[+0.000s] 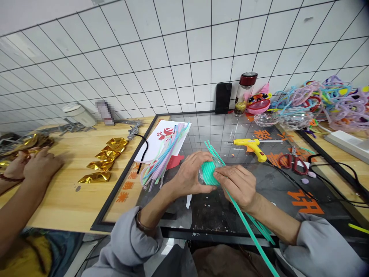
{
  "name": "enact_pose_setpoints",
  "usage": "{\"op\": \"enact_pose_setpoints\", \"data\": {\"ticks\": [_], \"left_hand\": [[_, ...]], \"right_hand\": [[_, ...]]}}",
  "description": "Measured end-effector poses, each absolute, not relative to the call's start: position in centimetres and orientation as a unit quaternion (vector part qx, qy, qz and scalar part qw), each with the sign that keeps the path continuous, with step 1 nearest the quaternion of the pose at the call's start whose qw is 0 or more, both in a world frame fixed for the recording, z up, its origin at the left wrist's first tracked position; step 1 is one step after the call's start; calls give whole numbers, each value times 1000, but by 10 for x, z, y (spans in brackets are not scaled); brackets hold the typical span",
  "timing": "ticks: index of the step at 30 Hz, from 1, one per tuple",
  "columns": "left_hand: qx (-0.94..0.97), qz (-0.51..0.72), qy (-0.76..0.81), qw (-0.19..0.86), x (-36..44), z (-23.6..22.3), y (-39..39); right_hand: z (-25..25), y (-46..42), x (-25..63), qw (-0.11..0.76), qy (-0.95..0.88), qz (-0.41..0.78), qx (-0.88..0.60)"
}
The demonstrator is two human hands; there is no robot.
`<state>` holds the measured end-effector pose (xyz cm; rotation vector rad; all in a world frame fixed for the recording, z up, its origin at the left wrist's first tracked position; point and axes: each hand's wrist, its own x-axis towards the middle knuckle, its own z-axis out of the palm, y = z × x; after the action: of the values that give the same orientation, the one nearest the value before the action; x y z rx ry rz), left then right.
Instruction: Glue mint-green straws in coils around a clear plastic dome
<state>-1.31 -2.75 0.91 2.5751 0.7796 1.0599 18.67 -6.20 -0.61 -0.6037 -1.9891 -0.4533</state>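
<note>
My left hand (192,173) is curled round a clear plastic piece (200,176) whose side is covered by rows of teal pipe cleaner (210,172). My right hand (238,186) pinches a teal strand against the right side of that piece. Long teal pipe cleaners (249,227) run from under my right hand down toward the table's front edge. A few more teal ends stick up behind the piece.
Pastel pipe cleaners (164,157) lie on white paper (151,143). To the right are a yellow glue gun (250,146), red-handled scissors (294,163), cables and a power strip (350,146). A phone (223,98) and bottle (243,96) stand behind. Another person's hands (37,165) handle gold foil at left.
</note>
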Motion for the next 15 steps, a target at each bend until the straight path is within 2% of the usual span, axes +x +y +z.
{"op": "enact_pose_setpoints", "data": {"ticks": [15], "left_hand": [[884, 358, 270, 135, -12, 12, -29]], "right_hand": [[-5, -61, 186, 487, -817, -184, -248]]}}
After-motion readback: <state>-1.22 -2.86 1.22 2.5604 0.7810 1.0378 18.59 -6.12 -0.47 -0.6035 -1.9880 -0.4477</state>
